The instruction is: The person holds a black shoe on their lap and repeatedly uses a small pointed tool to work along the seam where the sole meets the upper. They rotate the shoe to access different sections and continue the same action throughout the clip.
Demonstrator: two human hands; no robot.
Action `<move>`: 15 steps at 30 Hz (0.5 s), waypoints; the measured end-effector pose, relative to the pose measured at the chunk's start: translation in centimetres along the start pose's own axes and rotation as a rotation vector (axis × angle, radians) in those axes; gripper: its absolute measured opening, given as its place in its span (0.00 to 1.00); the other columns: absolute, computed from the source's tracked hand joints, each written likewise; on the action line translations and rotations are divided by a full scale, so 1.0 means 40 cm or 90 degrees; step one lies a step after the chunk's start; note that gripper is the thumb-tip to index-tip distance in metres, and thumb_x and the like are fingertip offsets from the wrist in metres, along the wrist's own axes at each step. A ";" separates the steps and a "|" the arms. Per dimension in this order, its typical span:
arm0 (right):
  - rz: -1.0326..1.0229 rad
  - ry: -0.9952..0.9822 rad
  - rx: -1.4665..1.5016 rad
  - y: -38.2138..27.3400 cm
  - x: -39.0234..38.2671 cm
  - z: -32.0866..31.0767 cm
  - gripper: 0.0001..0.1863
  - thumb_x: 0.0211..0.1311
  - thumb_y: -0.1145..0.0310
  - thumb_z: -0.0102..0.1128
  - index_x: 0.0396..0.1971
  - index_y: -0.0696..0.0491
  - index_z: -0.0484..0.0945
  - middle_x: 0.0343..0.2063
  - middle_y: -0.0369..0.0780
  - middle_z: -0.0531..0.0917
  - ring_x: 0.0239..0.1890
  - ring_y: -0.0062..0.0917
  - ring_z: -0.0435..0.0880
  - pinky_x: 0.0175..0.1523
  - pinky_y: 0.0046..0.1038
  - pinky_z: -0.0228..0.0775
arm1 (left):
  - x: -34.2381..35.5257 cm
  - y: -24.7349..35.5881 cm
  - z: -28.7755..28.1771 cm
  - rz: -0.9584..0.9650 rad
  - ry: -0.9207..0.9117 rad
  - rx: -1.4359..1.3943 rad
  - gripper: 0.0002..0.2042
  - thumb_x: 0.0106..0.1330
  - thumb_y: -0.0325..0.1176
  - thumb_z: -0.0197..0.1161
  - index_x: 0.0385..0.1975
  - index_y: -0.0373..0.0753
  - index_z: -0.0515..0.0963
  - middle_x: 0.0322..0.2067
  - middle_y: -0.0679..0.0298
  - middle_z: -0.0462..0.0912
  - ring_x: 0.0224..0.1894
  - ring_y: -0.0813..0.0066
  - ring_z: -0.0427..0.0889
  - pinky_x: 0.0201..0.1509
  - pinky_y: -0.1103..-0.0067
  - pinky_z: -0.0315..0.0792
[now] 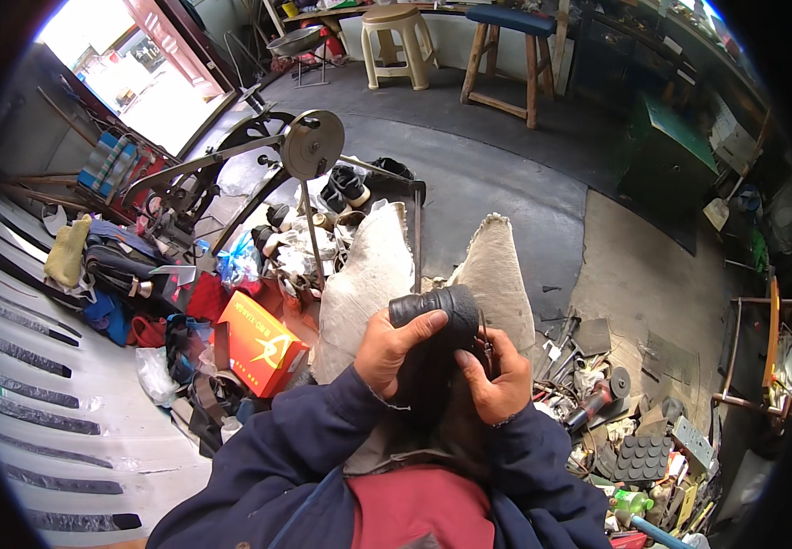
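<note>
A black leather shoe (451, 311) is held up in front of my chest, above my lap. My left hand (390, 351) wraps round its left side, with the thumb pressed along the top. Against the right edge of the shoe, the fingers of my right hand (498, 377) are closed round a thin dark metal tool (482, 337); its exact kind is hard to make out. The lower part of the shoe merges with the dark shadow between my arms. Below it, a worn beige apron (364, 306) covers my knees.
On the left stand a hand-cranked machine with a metal wheel (312, 145), a red-orange shoebox (261, 346) and piled shoes (346, 186). Scattered tools (597, 393) and scraps lie on the right, with a green box (668, 151) beyond. Two stools (396, 41) stand at the back.
</note>
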State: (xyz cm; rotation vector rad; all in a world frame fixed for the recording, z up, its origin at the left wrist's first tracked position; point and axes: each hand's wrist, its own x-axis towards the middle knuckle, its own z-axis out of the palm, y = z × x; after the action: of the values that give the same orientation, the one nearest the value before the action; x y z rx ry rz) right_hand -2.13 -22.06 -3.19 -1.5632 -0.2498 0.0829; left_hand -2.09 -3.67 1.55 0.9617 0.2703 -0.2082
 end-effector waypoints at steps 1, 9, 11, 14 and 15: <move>0.001 0.001 -0.010 -0.002 0.002 0.000 0.19 0.65 0.75 0.69 0.55 0.60 0.79 0.40 0.45 0.90 0.41 0.22 0.89 0.48 0.23 0.79 | 0.002 0.004 0.002 -0.003 0.012 0.007 0.13 0.70 0.29 0.69 0.50 0.31 0.82 0.43 0.59 0.88 0.43 0.72 0.88 0.50 0.75 0.82; -0.003 0.020 -0.182 -0.026 0.042 -0.062 0.23 0.67 0.75 0.65 0.61 0.61 0.77 0.36 0.46 0.84 0.34 0.30 0.84 0.44 0.27 0.77 | 0.069 -0.001 -0.012 -0.031 0.015 0.006 0.13 0.70 0.28 0.68 0.50 0.30 0.82 0.42 0.59 0.89 0.42 0.73 0.88 0.49 0.76 0.82; -0.061 0.066 -0.229 -0.039 0.051 -0.088 0.26 0.68 0.76 0.59 0.65 0.63 0.73 0.36 0.49 0.81 0.34 0.37 0.81 0.45 0.31 0.75 | 0.083 -0.014 -0.015 -0.015 0.006 -0.010 0.12 0.70 0.28 0.67 0.50 0.30 0.82 0.42 0.59 0.89 0.42 0.73 0.88 0.50 0.76 0.82; -0.105 0.008 -0.236 -0.070 0.053 -0.113 0.26 0.65 0.84 0.57 0.65 0.62 0.74 0.33 0.47 0.80 0.31 0.35 0.82 0.39 0.30 0.75 | 0.099 -0.021 -0.025 -0.009 0.023 0.001 0.12 0.70 0.27 0.67 0.50 0.29 0.81 0.42 0.59 0.89 0.42 0.73 0.88 0.50 0.75 0.82; -0.098 -0.036 -0.228 -0.080 0.052 -0.112 0.27 0.64 0.85 0.58 0.64 0.61 0.75 0.32 0.47 0.80 0.29 0.35 0.82 0.37 0.30 0.75 | 0.101 -0.022 -0.028 -0.007 0.024 0.004 0.12 0.70 0.27 0.67 0.50 0.29 0.81 0.42 0.59 0.89 0.42 0.73 0.88 0.50 0.75 0.82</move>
State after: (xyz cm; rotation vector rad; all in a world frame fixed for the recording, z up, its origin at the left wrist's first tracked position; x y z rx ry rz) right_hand 0.50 -26.04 0.25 -1.8930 -0.4475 -0.0418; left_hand 1.34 -3.45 -1.05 0.9720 0.3104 -0.2015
